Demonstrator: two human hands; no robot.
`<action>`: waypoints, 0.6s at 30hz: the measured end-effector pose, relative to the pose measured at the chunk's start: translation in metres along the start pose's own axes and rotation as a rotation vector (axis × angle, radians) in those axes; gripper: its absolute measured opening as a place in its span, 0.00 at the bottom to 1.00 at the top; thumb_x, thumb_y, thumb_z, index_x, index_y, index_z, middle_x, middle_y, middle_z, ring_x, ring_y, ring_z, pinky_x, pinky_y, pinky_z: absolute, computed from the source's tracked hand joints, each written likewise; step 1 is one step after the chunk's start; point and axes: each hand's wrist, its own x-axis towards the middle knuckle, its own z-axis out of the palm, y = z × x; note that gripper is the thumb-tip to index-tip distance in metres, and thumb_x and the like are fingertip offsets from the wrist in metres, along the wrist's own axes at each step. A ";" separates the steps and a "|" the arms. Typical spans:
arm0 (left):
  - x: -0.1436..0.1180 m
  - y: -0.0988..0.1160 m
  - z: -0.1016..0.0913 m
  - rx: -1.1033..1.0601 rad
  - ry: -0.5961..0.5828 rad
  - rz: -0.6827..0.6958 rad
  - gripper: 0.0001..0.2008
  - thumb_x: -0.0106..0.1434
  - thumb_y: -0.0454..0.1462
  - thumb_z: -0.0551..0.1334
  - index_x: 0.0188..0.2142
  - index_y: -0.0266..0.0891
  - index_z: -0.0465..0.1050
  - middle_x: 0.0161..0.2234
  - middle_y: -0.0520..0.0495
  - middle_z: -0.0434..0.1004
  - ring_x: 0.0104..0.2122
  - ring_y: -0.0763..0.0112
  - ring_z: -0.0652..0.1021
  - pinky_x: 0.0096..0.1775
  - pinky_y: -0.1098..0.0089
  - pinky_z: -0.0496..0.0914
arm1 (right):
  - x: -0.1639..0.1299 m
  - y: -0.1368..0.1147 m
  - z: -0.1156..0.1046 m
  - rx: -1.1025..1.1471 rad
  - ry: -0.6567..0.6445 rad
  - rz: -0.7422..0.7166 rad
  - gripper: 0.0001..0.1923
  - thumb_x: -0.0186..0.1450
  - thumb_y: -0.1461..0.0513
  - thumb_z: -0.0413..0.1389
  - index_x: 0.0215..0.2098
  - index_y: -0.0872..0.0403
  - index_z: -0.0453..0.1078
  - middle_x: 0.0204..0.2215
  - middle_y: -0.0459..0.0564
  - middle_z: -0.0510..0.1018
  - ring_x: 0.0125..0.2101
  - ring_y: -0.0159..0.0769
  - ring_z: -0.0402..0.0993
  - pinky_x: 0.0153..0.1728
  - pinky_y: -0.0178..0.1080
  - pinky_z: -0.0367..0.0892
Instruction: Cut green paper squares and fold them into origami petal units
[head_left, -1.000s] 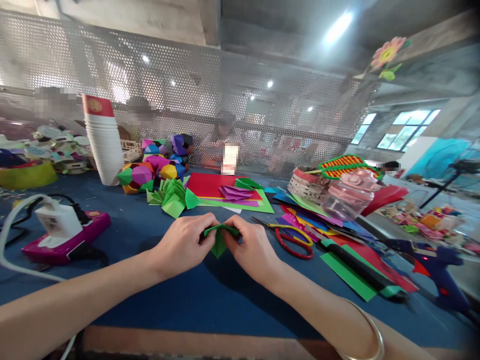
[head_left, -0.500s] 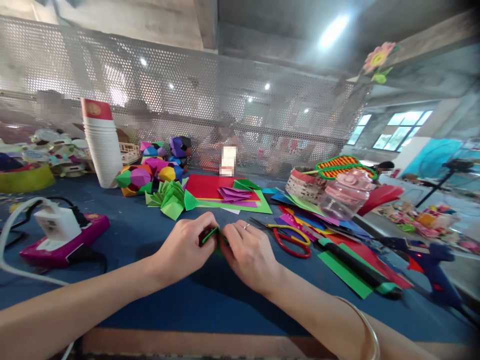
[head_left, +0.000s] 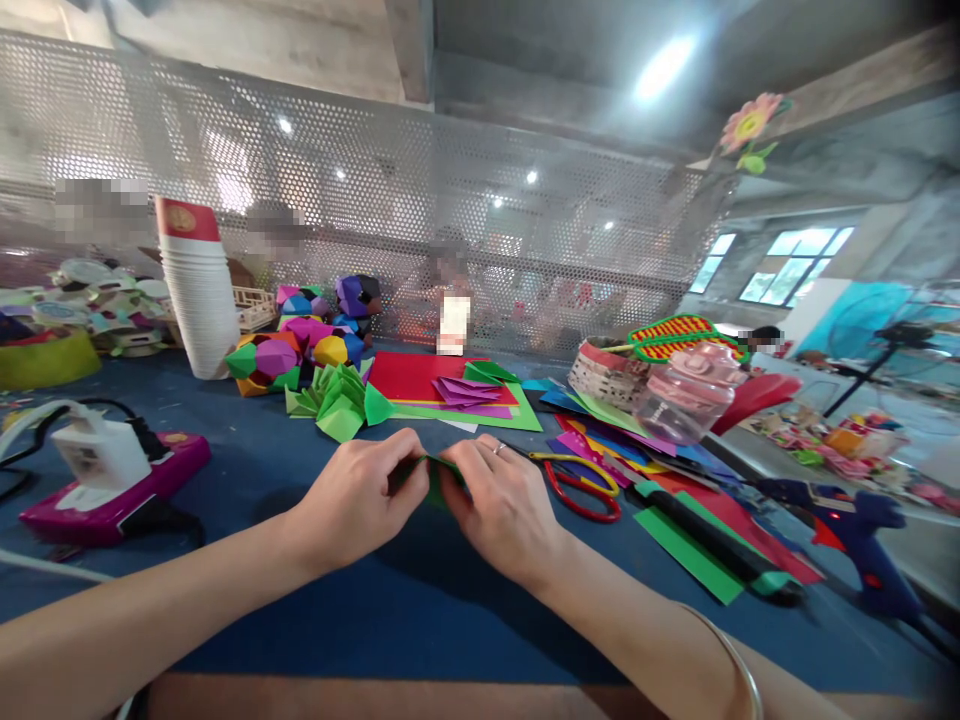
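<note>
Paper (head_left: 433, 478): green, folded small, mostly hidden | left hand (head_left: 352, 500) pinching it | right hand (head_left: 502, 505) pinching it

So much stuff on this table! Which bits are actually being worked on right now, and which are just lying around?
In use:
left hand
right hand
green folded paper, pinched between both hands

Lying about:
scissors
blue glue gun
stack of paper cups
folded green pieces
pink bottle
</note>
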 end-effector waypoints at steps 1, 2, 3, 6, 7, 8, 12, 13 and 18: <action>0.000 -0.001 0.000 0.019 -0.005 -0.015 0.10 0.68 0.38 0.53 0.29 0.41 0.65 0.20 0.56 0.63 0.19 0.74 0.66 0.26 0.71 0.55 | 0.000 0.000 -0.001 0.020 0.004 0.016 0.09 0.74 0.64 0.52 0.35 0.54 0.71 0.27 0.48 0.77 0.30 0.41 0.73 0.32 0.40 0.64; 0.001 -0.002 0.000 0.037 -0.013 -0.031 0.11 0.68 0.39 0.53 0.28 0.41 0.62 0.19 0.56 0.61 0.19 0.74 0.64 0.25 0.70 0.53 | 0.000 0.000 -0.001 0.041 0.010 0.032 0.09 0.74 0.64 0.52 0.36 0.54 0.71 0.28 0.49 0.78 0.31 0.41 0.74 0.33 0.40 0.65; 0.002 -0.002 -0.001 0.051 -0.021 -0.050 0.12 0.67 0.39 0.53 0.26 0.42 0.60 0.19 0.57 0.58 0.18 0.74 0.62 0.25 0.69 0.51 | 0.001 0.000 -0.002 0.062 0.018 0.043 0.09 0.75 0.63 0.52 0.37 0.54 0.71 0.29 0.49 0.78 0.32 0.41 0.74 0.34 0.40 0.66; 0.006 -0.001 -0.001 0.057 -0.048 -0.109 0.13 0.66 0.40 0.53 0.25 0.42 0.56 0.17 0.57 0.53 0.18 0.72 0.58 0.26 0.67 0.47 | 0.002 -0.001 -0.004 0.114 0.038 0.031 0.08 0.75 0.64 0.52 0.39 0.54 0.71 0.33 0.51 0.81 0.36 0.41 0.76 0.39 0.40 0.69; 0.007 0.000 -0.002 0.043 -0.062 -0.128 0.13 0.65 0.39 0.52 0.24 0.42 0.55 0.17 0.56 0.54 0.18 0.72 0.59 0.26 0.67 0.47 | 0.002 -0.001 -0.004 0.125 0.040 0.014 0.08 0.75 0.65 0.51 0.39 0.54 0.71 0.34 0.51 0.81 0.38 0.41 0.76 0.41 0.40 0.69; 0.008 0.001 -0.002 0.022 -0.077 -0.148 0.13 0.65 0.38 0.52 0.24 0.42 0.55 0.17 0.56 0.55 0.18 0.72 0.59 0.26 0.67 0.48 | 0.002 -0.002 -0.005 0.134 0.039 -0.007 0.09 0.75 0.66 0.51 0.39 0.54 0.72 0.35 0.52 0.81 0.38 0.41 0.76 0.42 0.40 0.70; 0.008 0.003 -0.003 -0.123 -0.156 -0.235 0.14 0.64 0.38 0.50 0.22 0.42 0.57 0.16 0.54 0.63 0.19 0.72 0.65 0.25 0.70 0.53 | 0.002 -0.006 -0.005 0.158 0.017 -0.059 0.11 0.74 0.68 0.51 0.38 0.55 0.73 0.36 0.52 0.81 0.38 0.40 0.73 0.43 0.40 0.71; 0.007 0.002 -0.002 -0.167 -0.170 -0.260 0.14 0.64 0.38 0.50 0.21 0.42 0.58 0.16 0.54 0.65 0.19 0.72 0.66 0.24 0.70 0.55 | 0.002 -0.006 -0.004 0.161 0.013 -0.066 0.11 0.74 0.68 0.51 0.37 0.55 0.74 0.36 0.52 0.80 0.38 0.40 0.73 0.42 0.40 0.71; 0.008 -0.003 0.005 -0.409 -0.216 -0.379 0.14 0.64 0.41 0.50 0.22 0.42 0.60 0.17 0.55 0.67 0.19 0.72 0.70 0.24 0.73 0.62 | 0.000 -0.007 -0.001 0.148 0.013 -0.081 0.13 0.74 0.69 0.50 0.35 0.57 0.74 0.34 0.53 0.79 0.37 0.39 0.71 0.42 0.40 0.71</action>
